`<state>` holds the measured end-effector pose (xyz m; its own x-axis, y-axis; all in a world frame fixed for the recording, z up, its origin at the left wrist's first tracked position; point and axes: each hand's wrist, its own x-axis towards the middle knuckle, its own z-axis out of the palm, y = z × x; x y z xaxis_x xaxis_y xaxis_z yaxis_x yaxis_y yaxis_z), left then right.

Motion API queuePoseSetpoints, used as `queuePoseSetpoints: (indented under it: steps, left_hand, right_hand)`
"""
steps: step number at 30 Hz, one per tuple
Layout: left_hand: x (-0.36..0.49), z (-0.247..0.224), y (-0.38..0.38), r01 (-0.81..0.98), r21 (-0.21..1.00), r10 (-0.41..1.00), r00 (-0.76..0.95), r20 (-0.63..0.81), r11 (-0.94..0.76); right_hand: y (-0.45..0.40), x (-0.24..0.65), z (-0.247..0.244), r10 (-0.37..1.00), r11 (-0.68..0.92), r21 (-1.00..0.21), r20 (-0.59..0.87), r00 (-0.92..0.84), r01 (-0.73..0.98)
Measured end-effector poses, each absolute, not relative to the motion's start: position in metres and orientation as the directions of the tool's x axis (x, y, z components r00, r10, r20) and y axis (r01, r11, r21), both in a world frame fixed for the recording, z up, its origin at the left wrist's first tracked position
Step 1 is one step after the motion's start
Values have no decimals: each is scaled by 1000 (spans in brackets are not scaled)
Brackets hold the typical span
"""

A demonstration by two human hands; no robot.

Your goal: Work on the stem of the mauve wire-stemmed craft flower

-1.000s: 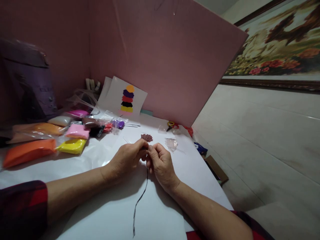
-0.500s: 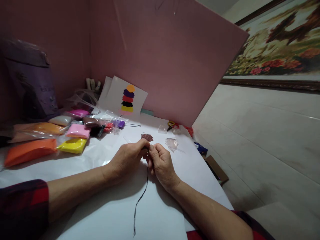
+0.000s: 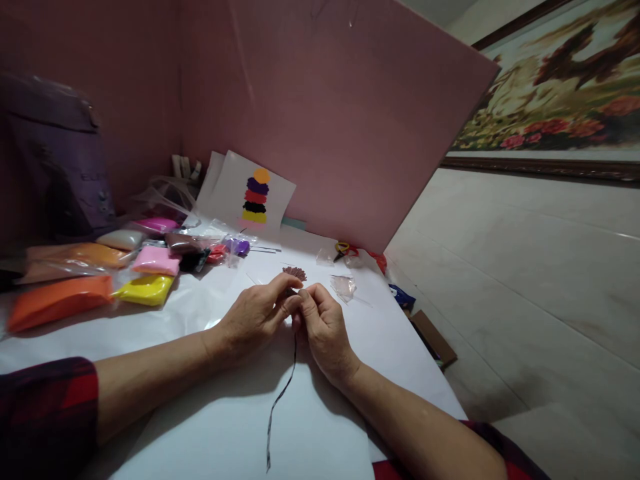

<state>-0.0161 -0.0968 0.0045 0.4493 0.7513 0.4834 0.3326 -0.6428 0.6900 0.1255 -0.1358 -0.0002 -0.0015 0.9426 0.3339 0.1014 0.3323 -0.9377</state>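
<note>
Since the earlier frame, the left hand [image 3: 253,312] has shifted: its index finger now extends further over the work, and its thumb lies lower, against the fingertips of the right hand [image 3: 325,327]. The right hand, the black strand and the items around them hold nearly the same positions.

Head view, hands: both hands meet at the middle of the surface [image 3: 400,347]. The right hand is closed in a pinch, thumb against fingers, on the upper end of the black strand [image 3: 273,407]. The strand emerges below the fingertips and runs in a slight curve toward the near edge of the view. The left hand's thumb and index finger form a narrow gap with a small dark part between them; whether they grip it cannot be determined. A brown fringed piece [image 3: 296,273] is located just beyond the left fingertips; contact cannot be confirmed.

Head view, surroundings: a small clear bag [image 3: 344,288] lies to the right of the fringed piece. Scissors [image 3: 342,248] with a yellow handle lie further back. Coloured packets are grouped at the left, including an orange packet [image 3: 60,303], a yellow packet [image 3: 146,291] and a pink packet [image 3: 156,260]. A purple packet [image 3: 237,247] lies nearer the centre. Behind it, a sheet [image 3: 225,193] with stacked colour patches leans upright before the pink panel [image 3: 325,133].
</note>
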Motion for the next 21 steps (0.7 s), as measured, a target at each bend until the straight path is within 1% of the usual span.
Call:
queuePoseSetpoints:
  steps: [7,15,21]
  left_hand:
    - [-18,4,-94,406,671,775,447,447,-621]
    - [-17,5,-95,419,668,780,448,437,-614]
    - [-17,6,-95,407,680,782,451,431,-610]
  right_hand:
    - [-138,125,0,926,374,-915,378,-1,153]
    - [-138,125,0,912,402,-902,409,14,154]
    - [-138,124,0,915,396,-903,404,12,166]
